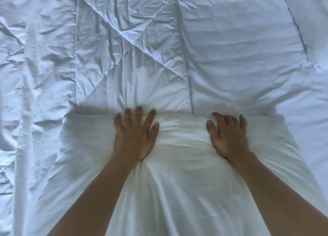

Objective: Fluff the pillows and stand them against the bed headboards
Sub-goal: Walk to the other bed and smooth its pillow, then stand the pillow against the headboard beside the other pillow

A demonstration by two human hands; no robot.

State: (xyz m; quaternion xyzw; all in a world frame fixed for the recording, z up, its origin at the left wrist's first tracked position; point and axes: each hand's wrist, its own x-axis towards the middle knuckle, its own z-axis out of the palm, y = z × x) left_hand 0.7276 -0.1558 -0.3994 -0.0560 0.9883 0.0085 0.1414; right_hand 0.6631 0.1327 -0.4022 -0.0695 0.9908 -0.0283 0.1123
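a white pillow lies flat on a rumpled white duvet, its long side running away from the person and its far short edge about halfway up the view. both bare forearms reach forward over it from the lower edge of the picture.

the left hand rests palm down on the pillow's far end, left of its middle. its fingers are straight and fanned apart, and their tips reach the far edge where pillow meets duvet. the thumb sticks out to the side towards the pillow's centre. the right hand rests palm down on the same far end, right of the middle, well apart from the left. its fingers lie closer together and are slightly bent at the knuckles, with the thumb held off to the inner side. neither hand pinches any cloth. the filling sinks under both palms and bulges up in a soft ridge between them, with creases running down the cover towards the person.

beyond the pillow the duvet shows quilted seams and many wrinkles. at the upper right a bluish stitched line crosses the bedding, perhaps the hem of another layer.
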